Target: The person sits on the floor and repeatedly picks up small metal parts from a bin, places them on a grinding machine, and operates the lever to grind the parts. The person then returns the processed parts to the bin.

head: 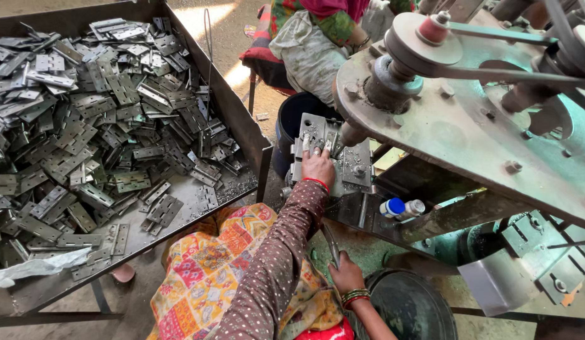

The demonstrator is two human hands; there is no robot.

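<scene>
The left hand (318,167) presses a metal hinge (315,140) flat under its fingers on the press plate (358,165), holding it steady. The right hand (346,274) has its fingers clenched around a thin metal piece (331,245).

The person wears a brown sleeve (276,264) with lots of tiny white dots, and it is long and reaches all the way down to the wrist. A thin red band (317,182) goes around the left wrist, and a stack of red and gold bangles (355,296) goes around the right wrist. Over the lap lies a bright cloth (207,267) in yellow, orange, red and a bit of green, with square patterns all over it.
</scene>
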